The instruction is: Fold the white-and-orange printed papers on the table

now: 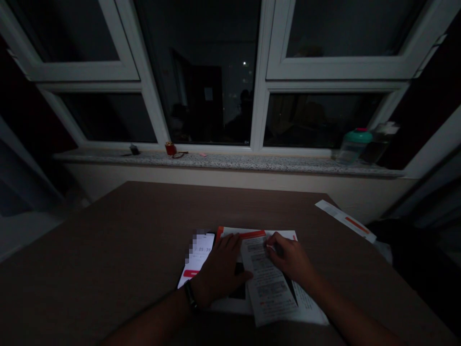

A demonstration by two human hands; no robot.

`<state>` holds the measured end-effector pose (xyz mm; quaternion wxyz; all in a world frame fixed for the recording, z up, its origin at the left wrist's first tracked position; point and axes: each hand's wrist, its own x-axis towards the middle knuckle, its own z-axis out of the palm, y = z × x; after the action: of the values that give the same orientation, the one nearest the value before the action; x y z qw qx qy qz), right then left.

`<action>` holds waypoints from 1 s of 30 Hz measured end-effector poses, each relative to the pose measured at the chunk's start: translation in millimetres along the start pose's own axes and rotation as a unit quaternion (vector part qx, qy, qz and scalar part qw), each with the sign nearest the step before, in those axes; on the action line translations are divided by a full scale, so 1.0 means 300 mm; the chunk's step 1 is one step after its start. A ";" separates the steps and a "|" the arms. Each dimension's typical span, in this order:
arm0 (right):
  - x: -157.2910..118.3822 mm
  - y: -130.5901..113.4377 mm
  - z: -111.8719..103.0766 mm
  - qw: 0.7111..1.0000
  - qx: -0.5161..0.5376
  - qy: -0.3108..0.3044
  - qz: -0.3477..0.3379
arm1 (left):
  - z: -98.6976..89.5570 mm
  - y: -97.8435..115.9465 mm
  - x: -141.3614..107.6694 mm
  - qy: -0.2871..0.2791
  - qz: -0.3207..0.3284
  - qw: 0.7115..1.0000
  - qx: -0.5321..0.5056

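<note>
A folded sheet of printed paper point(268, 283) lies at a slant over a wider printed sheet or booklet point(309, 307) with orange-red at its top edge. My left hand point(225, 269) rests flat on the papers at their left side, fingers stretched out, thumb at the edge of the folded sheet. On that wrist is a dark band. My right hand point(288, 254) is closed in a pinch over the upper right of the folded sheet. What its fingers hold, perhaps something thin, is too dark to make out. Partly behind my left hand and forearm lies a lit phone point(198, 254) showing a timer.
The brown table point(137, 240) reaches toward a window wall. A white paper strip point(345, 221) with an orange mark lies at its right edge. On the stone sill point(230, 161) stand a teal-lidded bottle point(355, 144), a clear bottle point(378, 142), a red jar point(170, 149) and a small dark bottle point(134, 149).
</note>
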<state>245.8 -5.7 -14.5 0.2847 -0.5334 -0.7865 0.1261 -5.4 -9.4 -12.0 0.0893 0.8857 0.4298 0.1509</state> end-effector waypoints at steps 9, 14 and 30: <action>0.003 -0.004 -0.004 1.000 0.005 0.003 -0.004 | 0.001 0.004 0.000 -0.011 -0.031 0.999 0.012; 0.003 0.000 -0.001 1.000 0.003 0.000 -0.007 | 0.008 0.003 -0.002 -0.007 -0.037 0.999 0.025; -0.013 -0.005 0.003 0.990 0.125 -0.021 -0.060 | -0.026 0.033 0.001 -0.004 0.028 0.999 0.028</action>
<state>245.3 -9.9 -15.8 0.3394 -0.4426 -0.8011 0.2174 -0.7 -15.0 -1.8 0.0624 0.9001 0.4086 0.1374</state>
